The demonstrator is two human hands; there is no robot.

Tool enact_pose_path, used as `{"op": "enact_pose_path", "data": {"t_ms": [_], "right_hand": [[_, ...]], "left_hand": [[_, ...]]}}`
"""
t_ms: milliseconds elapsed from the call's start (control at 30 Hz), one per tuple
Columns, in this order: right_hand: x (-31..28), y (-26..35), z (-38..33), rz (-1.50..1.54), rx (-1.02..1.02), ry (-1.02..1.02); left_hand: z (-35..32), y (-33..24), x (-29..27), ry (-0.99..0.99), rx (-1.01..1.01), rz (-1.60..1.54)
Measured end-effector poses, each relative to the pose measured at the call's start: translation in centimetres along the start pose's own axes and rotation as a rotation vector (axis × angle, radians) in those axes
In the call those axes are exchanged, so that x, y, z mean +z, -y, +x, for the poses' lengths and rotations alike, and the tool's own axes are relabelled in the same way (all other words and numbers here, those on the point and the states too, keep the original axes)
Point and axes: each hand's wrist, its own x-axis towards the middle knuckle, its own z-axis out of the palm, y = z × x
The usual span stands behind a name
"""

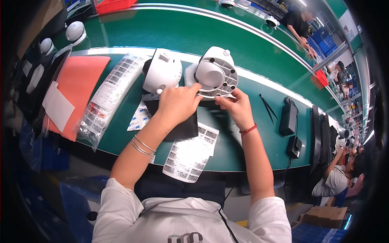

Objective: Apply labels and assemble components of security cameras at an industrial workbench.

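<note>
A white rounded device (210, 75) lies tipped with its ribbed underside and dark round feet toward me, a white foam piece (189, 75) beside it. My left hand (180, 101) has its fingertips on the device's near left rim. My right hand (237, 106) pinches the near right rim between thumb and fingers. Left of it stands a second white device (164, 73), close to my left knuckles. Below my hands lie a black sheet (184, 127), a white sheet with blue print (139, 117) and a sheet of silver labels (188, 158).
Black tweezers (267, 108) and black power adapters (288, 116) lie on the green table at right. Label rolls in plastic (109, 93) and orange foam sheets (79, 89) are at left. Beyond runs a green conveyor (162, 28) with white devices. Other people work at far right.
</note>
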Motion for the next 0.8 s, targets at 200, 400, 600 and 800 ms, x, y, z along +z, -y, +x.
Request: {"op": "enact_pose_path", "data": {"t_ms": [200, 400, 600, 800], "right_hand": [[0.2, -0.4, 0.2, -0.052, 0.037, -0.028], [0.9, -1.2, -0.2, -0.025, -0.070, -0.084], [0.6, -1.7, 0.2, -0.039, -0.082, -0.069], [0.2, -1.0, -0.1, -0.049, -0.061, -0.045]], "left_hand": [[-0.1, 0.5, 0.3, -0.041, 0.016, -0.043], [0.0, 0.4, 0.3, -0.066, 0.031, -0.067], [-0.2, 0.6, 0.4, -0.132, 0.066, -0.076], [-0.1, 0.5, 0.3, -0.116, 0.051, -0.061]]}}
